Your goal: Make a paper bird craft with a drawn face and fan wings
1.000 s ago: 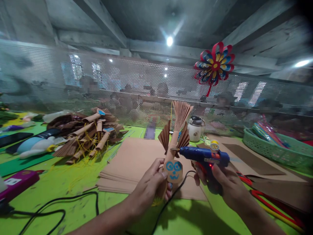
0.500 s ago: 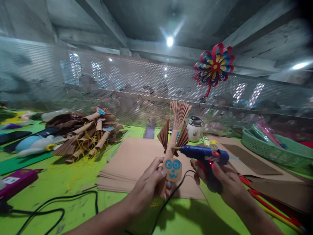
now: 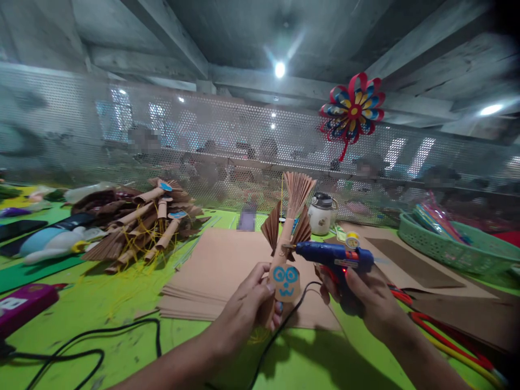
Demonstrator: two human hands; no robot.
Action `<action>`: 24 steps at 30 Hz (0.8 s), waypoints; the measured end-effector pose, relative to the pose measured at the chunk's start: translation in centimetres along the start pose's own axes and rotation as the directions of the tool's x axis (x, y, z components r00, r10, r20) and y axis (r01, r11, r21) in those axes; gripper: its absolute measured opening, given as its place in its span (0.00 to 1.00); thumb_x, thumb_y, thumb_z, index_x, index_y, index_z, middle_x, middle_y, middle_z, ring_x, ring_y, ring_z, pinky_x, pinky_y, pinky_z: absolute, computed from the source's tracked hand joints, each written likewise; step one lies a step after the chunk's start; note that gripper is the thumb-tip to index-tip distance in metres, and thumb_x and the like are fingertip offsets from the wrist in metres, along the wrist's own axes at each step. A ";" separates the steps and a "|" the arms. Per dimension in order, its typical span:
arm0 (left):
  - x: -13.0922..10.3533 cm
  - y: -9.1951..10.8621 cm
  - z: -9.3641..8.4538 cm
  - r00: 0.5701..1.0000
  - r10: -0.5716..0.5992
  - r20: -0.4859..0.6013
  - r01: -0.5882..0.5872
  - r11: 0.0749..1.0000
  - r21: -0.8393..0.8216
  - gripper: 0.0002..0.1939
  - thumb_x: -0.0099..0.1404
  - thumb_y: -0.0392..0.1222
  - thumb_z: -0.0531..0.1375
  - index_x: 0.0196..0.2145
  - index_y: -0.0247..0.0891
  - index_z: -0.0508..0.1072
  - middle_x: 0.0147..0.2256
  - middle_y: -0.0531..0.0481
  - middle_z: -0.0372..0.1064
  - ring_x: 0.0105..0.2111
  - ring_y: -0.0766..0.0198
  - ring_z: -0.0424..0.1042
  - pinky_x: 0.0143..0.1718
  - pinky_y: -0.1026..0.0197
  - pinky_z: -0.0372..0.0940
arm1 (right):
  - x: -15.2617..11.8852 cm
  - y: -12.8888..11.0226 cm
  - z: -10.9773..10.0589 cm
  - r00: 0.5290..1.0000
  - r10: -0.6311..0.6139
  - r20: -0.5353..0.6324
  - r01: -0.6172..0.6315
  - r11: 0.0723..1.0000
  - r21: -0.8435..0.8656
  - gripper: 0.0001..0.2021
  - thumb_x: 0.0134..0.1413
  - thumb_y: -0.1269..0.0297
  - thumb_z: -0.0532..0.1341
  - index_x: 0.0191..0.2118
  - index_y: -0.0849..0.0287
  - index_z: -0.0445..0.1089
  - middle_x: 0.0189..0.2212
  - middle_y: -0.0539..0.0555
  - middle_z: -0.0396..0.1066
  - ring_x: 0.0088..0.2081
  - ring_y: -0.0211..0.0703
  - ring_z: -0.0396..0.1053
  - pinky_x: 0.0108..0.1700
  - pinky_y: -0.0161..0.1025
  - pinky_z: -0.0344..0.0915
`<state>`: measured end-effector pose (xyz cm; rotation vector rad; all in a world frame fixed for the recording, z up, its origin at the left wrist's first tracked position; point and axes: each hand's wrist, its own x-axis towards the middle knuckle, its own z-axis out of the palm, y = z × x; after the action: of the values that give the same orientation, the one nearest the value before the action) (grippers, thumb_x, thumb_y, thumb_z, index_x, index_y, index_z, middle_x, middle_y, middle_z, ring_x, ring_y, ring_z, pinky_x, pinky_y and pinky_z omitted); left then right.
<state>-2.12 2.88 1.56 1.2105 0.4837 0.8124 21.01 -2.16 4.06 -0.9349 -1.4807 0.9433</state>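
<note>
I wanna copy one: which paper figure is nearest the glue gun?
The paper figure in the left hand; the other figures lie heaped on the table.

Dim light, glare streaking from ceiling lamp (image 3: 280,70).

A: What colour is the hot-glue gun (image 3: 335,254)?
B: Dark blue, with a glowing red light (image 3: 344,270).
A: And the paper figure (image 3: 286,228) just left of it?
B: Tan, with darker brown pleated wings (image 3: 270,232) and, on its face disc (image 3: 286,284), bright blue ringed eyes, a nose and a wavy mouth.
A: Beyond the hot-glue gun?
B: A white jar (image 3: 320,218) with a dark lid (image 3: 324,200).
A: Above?
B: A flower ornament (image 3: 354,111) in red, blue and yellow.
A: Right of the hot-glue gun?
B: A pale green basket (image 3: 467,254); below, a lime-green tabletop (image 3: 130,346).
</note>
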 end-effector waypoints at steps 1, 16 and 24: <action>0.0 0.0 0.0 1.000 0.002 0.002 -0.002 1.000 0.008 0.17 0.68 0.49 0.55 0.49 0.36 0.61 0.27 0.51 0.64 0.24 0.68 0.64 0.25 0.67 0.58 | 0.0 -0.1 0.1 1.000 -0.002 0.011 0.002 1.000 -0.013 0.19 0.65 0.50 0.54 0.40 0.61 0.72 0.27 0.54 0.65 0.31 0.45 0.65 0.35 0.44 0.65; 0.1 -0.1 -0.1 1.000 -0.021 -0.007 0.022 1.000 0.019 0.18 0.67 0.51 0.55 0.48 0.37 0.61 0.27 0.52 0.64 0.24 0.68 0.64 0.26 0.66 0.58 | -0.2 -0.5 0.3 0.997 -0.022 -0.075 0.011 0.991 -0.135 0.21 0.61 0.46 0.57 0.33 0.62 0.72 0.23 0.55 0.67 0.27 0.44 0.65 0.30 0.42 0.65; 0.2 0.0 -0.5 1.000 -0.015 -0.004 0.015 0.999 0.048 0.18 0.68 0.51 0.54 0.49 0.37 0.61 0.27 0.53 0.63 0.25 0.67 0.64 0.26 0.65 0.58 | -0.5 -0.4 -0.5 1.000 0.008 -0.002 -0.008 0.972 -0.236 0.21 0.64 0.49 0.54 0.30 0.61 0.69 0.25 0.55 0.66 0.29 0.44 0.65 0.33 0.42 0.62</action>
<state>-2.36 3.38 1.38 1.2487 0.5174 0.7939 21.55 -2.76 4.29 -1.1133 -1.6136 0.7827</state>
